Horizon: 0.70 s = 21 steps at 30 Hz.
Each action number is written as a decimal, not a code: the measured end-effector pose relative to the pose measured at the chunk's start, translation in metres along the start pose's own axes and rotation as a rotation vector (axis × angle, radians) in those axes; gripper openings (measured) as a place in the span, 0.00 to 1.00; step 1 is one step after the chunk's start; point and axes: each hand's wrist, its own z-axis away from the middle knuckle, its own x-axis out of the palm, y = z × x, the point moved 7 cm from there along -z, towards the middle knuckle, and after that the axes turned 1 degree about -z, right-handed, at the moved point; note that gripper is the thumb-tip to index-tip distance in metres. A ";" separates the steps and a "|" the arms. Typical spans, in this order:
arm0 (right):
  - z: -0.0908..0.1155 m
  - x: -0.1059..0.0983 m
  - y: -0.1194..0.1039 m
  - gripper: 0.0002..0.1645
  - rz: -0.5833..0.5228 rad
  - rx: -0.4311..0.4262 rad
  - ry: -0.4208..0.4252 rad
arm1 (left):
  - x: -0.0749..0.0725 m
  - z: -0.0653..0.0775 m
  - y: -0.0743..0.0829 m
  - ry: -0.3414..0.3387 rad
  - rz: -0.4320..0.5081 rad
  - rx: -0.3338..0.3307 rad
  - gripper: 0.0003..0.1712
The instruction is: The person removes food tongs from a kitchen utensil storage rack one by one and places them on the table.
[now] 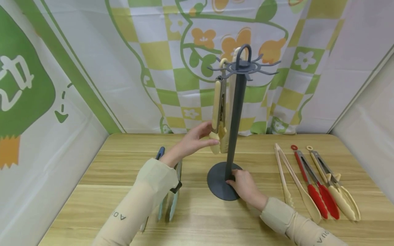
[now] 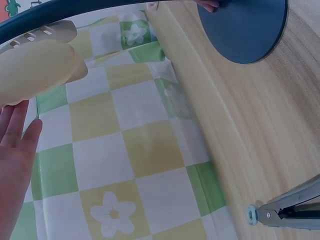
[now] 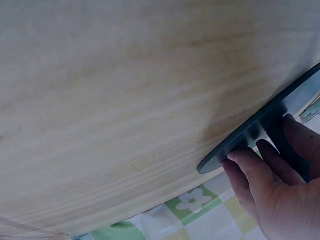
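A dark grey utensil stand (image 1: 236, 119) has a round base and a ring of hooks on top. Cream-headed kitchen tongs (image 1: 219, 106) hang from a hook on its left side, beside another cream utensil (image 1: 233, 99), partly hidden behind the post. My left hand (image 1: 198, 138) is at the tongs' lower end, thumb and fingers spread. In the left wrist view, its fingertips meet the edge of the cream head (image 2: 40, 67). Low on the post, my right hand (image 1: 246, 186) grips the stand just above its base (image 3: 245, 135), fingers curled around it.
On the right lie cream tongs (image 1: 303, 191), red tongs (image 1: 318, 194) and cream-headed metal tongs (image 1: 337, 193). Tongs with pale teal heads (image 1: 173, 208) lie left, partly covered by my left arm. A patterned cloth (image 1: 184, 85) hangs behind the wooden table (image 1: 197, 222).
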 end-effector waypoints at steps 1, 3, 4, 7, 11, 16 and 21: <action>0.000 0.000 0.000 0.14 0.002 -0.001 0.000 | 0.000 0.000 0.000 0.002 -0.001 0.003 0.44; 0.000 0.000 0.000 0.14 0.006 -0.002 0.000 | -0.001 0.000 0.000 0.006 -0.008 0.012 0.43; 0.000 0.000 0.000 0.14 0.005 -0.002 -0.002 | -0.001 0.001 0.001 0.008 -0.015 0.025 0.43; -0.001 0.001 0.001 0.14 -0.002 0.005 -0.008 | -0.001 0.001 0.006 0.013 -0.039 0.076 0.40; -0.001 0.002 0.002 0.14 -0.008 0.013 -0.018 | 0.001 0.002 0.012 0.025 -0.043 0.153 0.35; -0.001 0.003 0.003 0.13 -0.014 0.020 -0.026 | 0.003 0.005 0.014 0.062 -0.041 0.171 0.33; -0.001 0.002 0.002 0.13 -0.017 0.018 -0.024 | 0.003 0.009 0.016 0.098 -0.053 0.180 0.33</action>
